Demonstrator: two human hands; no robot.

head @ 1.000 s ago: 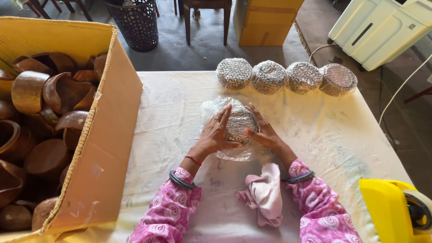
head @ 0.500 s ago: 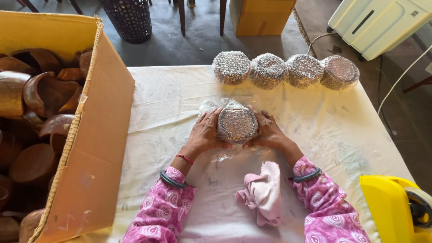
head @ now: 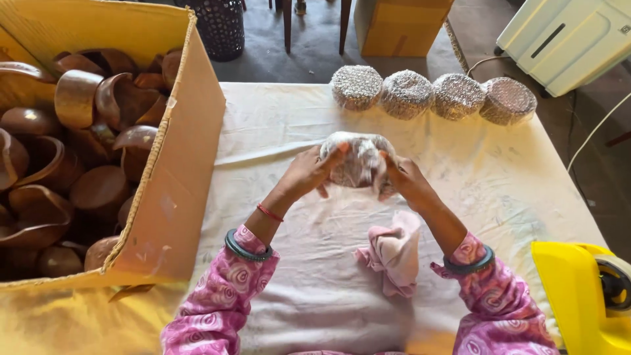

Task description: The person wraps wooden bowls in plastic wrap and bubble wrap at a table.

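Both hands, left hand [head: 309, 174] and right hand [head: 404, 181], grip a half-wrapped bowl [head: 358, 161] at centre frame. Four wrapped bowls [head: 430, 95] line the table's [head: 513, 177] top; many bare ones fill the box [head: 177, 190] at left.

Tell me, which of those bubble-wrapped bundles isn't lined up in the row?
The wrapped bundle held between the left hand and right hand. The other four bundles sit side by side along the table's far edge, untouched.
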